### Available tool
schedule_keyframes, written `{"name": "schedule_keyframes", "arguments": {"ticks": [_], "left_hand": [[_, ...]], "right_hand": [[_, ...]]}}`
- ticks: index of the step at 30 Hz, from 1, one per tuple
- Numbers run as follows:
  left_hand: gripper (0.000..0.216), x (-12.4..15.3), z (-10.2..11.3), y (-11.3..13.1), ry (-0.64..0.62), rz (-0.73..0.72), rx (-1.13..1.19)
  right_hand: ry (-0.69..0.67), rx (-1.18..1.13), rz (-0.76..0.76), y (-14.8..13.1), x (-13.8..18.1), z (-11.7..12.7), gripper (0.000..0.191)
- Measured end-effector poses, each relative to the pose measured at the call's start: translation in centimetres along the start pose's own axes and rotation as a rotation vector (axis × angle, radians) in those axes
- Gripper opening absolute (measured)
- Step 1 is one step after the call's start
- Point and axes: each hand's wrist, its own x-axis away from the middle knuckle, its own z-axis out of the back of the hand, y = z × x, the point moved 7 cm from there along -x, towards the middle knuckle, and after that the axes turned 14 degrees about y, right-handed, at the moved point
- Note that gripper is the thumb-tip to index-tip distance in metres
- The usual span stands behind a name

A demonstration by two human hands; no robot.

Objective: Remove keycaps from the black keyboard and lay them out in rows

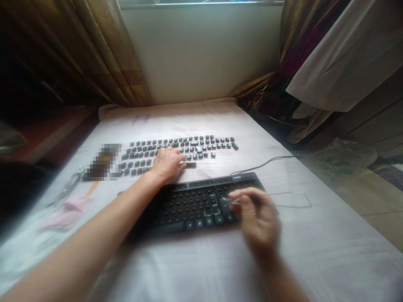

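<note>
A black keyboard (189,205) with most keycaps removed lies on the white cloth in front of me. Behind it, several loose black keycaps (201,144) are laid out in rows. My left hand (167,162) reaches over the keyboard and rests on those rows, fingers curled down onto a keycap near the front row. My right hand (256,218) hovers over the keyboard's right end, blurred, with thumb and fingers pinched together on something small I cannot make out.
The keyboard's cable (277,184) loops across the cloth to the right. A pink cloth (71,209) and a metal tool (71,182) lie at the left, beside a pixelated object (102,161). Curtains (103,50) hang behind, and the table edge drops off on the right.
</note>
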Motion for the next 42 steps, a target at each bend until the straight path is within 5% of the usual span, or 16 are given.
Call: {"name": "schedule_keyframes", "arguments": {"ticks": [16, 34, 42], "left_hand": [[0.023, 0.1, -0.2, 2.2, 0.035, -0.154, -0.010], [0.023, 0.5, -0.5, 1.9, 0.013, -0.153, -0.032], [0.018, 1.0, 1.0, 1.5, 0.059, -0.115, 0.006]], "right_hand": [[0.218, -0.029, -0.117, 0.5, -1.7, 2.3, 0.020], [0.155, 0.060, -0.109, 1.4, -1.8, 2.1, 0.023], [0.115, 0.209, -0.088, 1.8, -2.2, 1.8, 0.030]]}}
